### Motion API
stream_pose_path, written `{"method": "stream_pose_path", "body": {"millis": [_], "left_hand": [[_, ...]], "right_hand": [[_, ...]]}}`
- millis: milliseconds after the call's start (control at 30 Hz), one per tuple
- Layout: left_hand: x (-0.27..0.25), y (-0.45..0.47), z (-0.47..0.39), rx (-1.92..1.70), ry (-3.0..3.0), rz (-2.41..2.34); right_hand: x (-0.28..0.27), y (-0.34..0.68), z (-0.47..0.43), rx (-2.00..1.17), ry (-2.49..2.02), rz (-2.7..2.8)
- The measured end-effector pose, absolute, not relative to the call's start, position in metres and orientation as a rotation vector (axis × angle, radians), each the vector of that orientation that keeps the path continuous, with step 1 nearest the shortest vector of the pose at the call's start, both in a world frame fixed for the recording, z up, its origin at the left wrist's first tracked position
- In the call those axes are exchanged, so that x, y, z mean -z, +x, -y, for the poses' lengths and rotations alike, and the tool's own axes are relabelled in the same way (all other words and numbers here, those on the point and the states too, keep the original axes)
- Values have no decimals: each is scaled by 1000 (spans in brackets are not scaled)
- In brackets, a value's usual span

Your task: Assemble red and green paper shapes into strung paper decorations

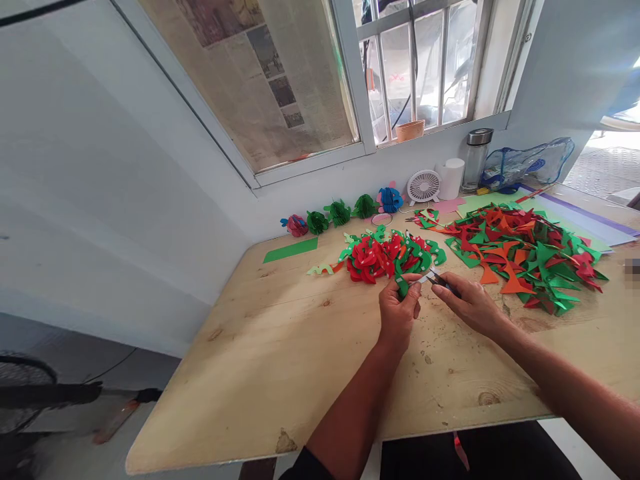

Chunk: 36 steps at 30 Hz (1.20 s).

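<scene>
Near the middle of the table, my left hand [399, 308] pinches a curved green paper piece [402, 287] and a narrow white strip [423, 277]. My right hand [470, 301] is closed around small dark-handled scissors [444, 283]. Their tips meet the strip just right of my left fingertips; the exact blade position is too small to make out. Directly beyond my hands lies a pile of red paper cutouts [369, 256] mixed with green cutouts [423, 253], many bearing small white patches. My right fingers partly hide the scissors' handles.
A heap of red, orange and green paper scraps [520, 257] covers the table's right side. Along the wall stand several folded-paper animals [339, 212], a small white fan [424, 187], a white roll [453, 179] and a glass bottle [475, 163]. A green paper strip [291, 250] lies back left.
</scene>
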<state>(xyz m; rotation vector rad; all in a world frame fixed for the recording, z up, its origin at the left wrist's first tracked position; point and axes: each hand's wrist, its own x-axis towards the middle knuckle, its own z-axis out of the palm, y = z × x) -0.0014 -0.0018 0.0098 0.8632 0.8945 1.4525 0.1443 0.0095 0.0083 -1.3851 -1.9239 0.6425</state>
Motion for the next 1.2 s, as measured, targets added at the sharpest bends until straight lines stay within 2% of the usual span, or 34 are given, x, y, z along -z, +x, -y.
{"method": "stream_pose_path", "body": {"millis": [600, 1200], "left_hand": [[-8, 2, 3, -1419, 865, -926], [-8, 2, 2, -1403, 865, -973]], "right_hand": [[-7, 144, -10, -619, -1318, 1958], [-4, 147, -12, -365, -1431, 1947]]}}
